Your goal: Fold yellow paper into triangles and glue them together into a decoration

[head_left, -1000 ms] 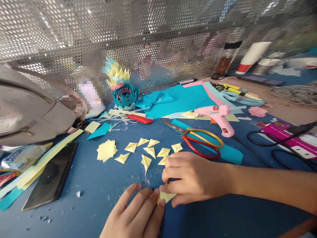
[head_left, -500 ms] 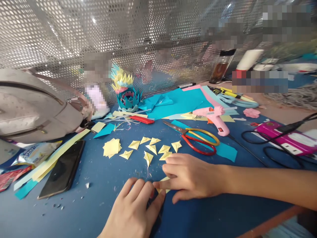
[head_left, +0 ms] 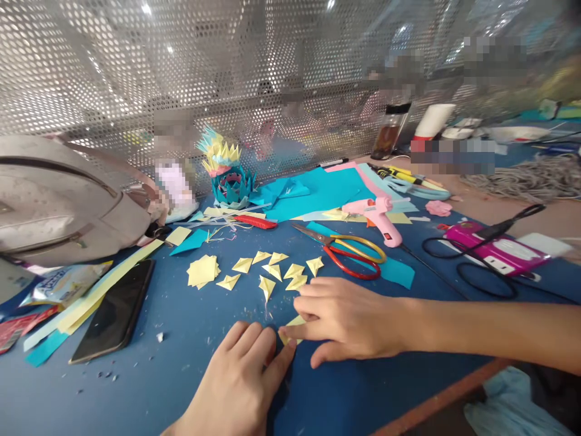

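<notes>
The right hand [head_left: 345, 321] lies palm-down on the blue surface [head_left: 190, 339], its fingers [head_left: 313, 289] pressed together and flat on a small yellow paper piece [head_left: 293, 323], pinning it. The left hand [head_left: 240, 381] rests just beside it, fingers [head_left: 247, 339] slightly spread, with their tips touching the near edge of the same piece. The piece lies at the front of the surface, between both hands. Folded yellow triangles [head_left: 272, 270] lie scattered just beyond the hands. Red-handled scissors [head_left: 349, 253] and a pink glue gun [head_left: 379, 212] lie farther back. A dark phone [head_left: 115, 312] lies to the left.
</notes>
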A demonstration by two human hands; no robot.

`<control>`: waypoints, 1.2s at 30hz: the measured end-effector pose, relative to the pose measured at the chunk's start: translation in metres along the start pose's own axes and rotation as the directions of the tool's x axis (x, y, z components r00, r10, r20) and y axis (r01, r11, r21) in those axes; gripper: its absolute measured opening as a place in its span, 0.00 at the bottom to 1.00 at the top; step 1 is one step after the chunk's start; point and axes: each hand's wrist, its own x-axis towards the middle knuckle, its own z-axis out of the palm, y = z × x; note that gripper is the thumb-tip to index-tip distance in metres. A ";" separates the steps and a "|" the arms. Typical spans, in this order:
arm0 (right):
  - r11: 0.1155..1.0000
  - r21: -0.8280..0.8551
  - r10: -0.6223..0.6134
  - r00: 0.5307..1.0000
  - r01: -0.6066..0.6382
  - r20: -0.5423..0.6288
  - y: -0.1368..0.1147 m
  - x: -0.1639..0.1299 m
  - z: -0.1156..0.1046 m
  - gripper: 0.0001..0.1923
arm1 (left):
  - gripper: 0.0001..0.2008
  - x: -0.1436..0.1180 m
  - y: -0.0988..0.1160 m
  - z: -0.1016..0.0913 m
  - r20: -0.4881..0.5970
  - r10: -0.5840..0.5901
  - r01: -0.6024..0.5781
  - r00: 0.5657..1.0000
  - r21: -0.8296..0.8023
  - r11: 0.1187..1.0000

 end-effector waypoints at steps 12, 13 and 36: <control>0.996 -0.014 0.088 0.995 -0.087 0.040 0.012 -0.013 -0.012 0.26 | 0.20 -0.001 -0.001 0.003 0.013 -0.090 0.091 0.996 -0.180 0.979; 0.995 -0.022 0.094 0.995 -0.093 0.036 0.013 -0.017 -0.014 0.26 | 0.21 -0.001 -0.001 0.003 0.011 -0.133 0.132 0.991 -0.249 0.959; 0.956 0.251 0.192 0.969 -0.150 -0.153 0.008 0.009 -0.004 0.12 | 0.06 0.030 -0.008 0.008 0.095 -0.485 0.482 0.869 -0.386 0.787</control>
